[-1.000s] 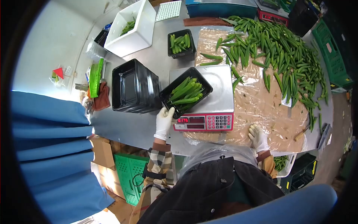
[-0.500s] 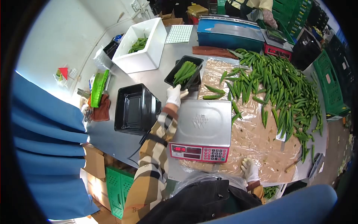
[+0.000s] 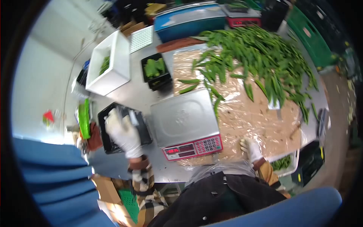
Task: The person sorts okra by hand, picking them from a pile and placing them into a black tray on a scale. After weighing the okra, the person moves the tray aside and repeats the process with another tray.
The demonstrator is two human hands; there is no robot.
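Note:
My left hand [image 3: 123, 130], in a white glove and smeared by motion, is over the empty-looking black tray stack [image 3: 143, 128] at the left; its fingers are too blurred to read. A black tray of okra [image 3: 155, 68] stands behind the scale. The scale [image 3: 185, 117] has a bare steel plate and a red front panel. My right hand [image 3: 250, 150], also gloved, rests at the front edge of the brown covered board [image 3: 261, 128], its fingers partly curled and hard to make out. A large pile of okra [image 3: 261, 53] covers the back right.
A white foam box [image 3: 123, 68] with okra stands at the back left, beside a white grid [image 3: 141, 39]. Behind are a blue machine [image 3: 189, 22] and a second scale [image 3: 244, 21]. A white crate [image 3: 295, 164] of okra sits below the front right edge.
My left hand has left the okra tray and moved toward me and left, over the black trays. The view has shifted, and my right hand stays near the board's front edge.

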